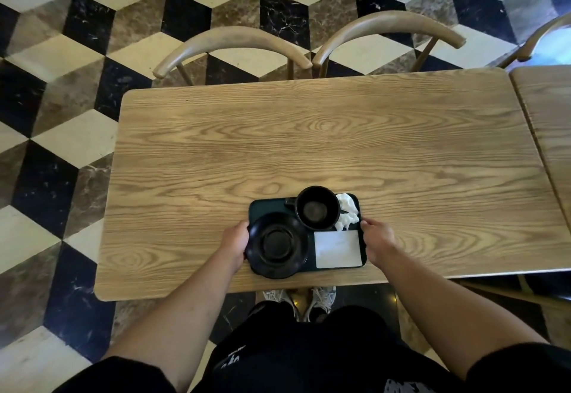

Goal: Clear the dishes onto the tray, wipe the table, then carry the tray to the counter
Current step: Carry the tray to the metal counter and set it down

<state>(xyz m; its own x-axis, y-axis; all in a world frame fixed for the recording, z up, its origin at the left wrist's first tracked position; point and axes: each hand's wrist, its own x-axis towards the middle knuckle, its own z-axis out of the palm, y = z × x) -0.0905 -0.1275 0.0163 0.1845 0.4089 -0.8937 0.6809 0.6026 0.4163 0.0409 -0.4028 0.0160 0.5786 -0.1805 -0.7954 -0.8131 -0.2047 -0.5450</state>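
Observation:
A dark green tray (pixel 268 206) lies near the front edge of the wooden table (pixel 309 145). On it sit a black saucer (pixel 277 245) at the left, a black cup (pixel 317 207) behind it, a crumpled white napkin (pixel 347 210) at the back right and a flat white napkin (pixel 337 249) at the front right. My left hand (pixel 236 242) grips the tray's left side, beside the saucer's rim. My right hand (pixel 377 242) grips the tray's right side.
Two wooden chairs (pixel 234 43) (pixel 389 26) stand tucked in at the table's far side. A second table (pixel 550 108) adjoins at the right, with another chair behind it. The floor is checkered black, white and brown tile. My shoes show under the front edge.

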